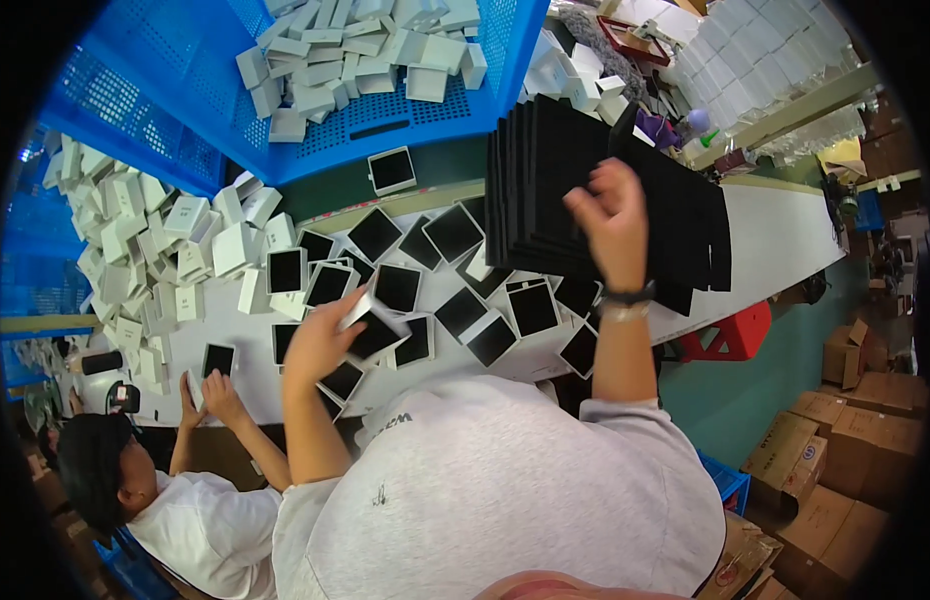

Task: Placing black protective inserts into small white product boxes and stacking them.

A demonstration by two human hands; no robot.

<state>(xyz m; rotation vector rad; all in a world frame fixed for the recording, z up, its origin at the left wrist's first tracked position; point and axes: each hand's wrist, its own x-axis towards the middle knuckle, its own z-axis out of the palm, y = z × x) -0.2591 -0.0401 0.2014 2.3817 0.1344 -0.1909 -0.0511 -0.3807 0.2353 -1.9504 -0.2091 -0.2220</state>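
My left hand (pixel 323 345) grips a small white box (pixel 383 330) lined in black, tilted above other boxes of the same kind on the white table. Over a tall stack of black sheets (pixel 545 190) hangs my right hand (pixel 614 215), a dark band on its wrist. Its fingers are loosely curled with the thumb apart, and nothing shows between them. Just beyond its fingertips a black flap (pixel 622 130) stands up from the stack. Between my hands lie several black-lined white boxes (pixel 532 307), some overlapping.
White boxes (pixel 190 225) heap up at the left, beside a blue perforated crate (pixel 385 128) holding more. At the left a co-worker (pixel 200 535) handles a small box. A red stool (pixel 730 335) and cardboard cartons (pixel 785 455) stand on the floor to the right.
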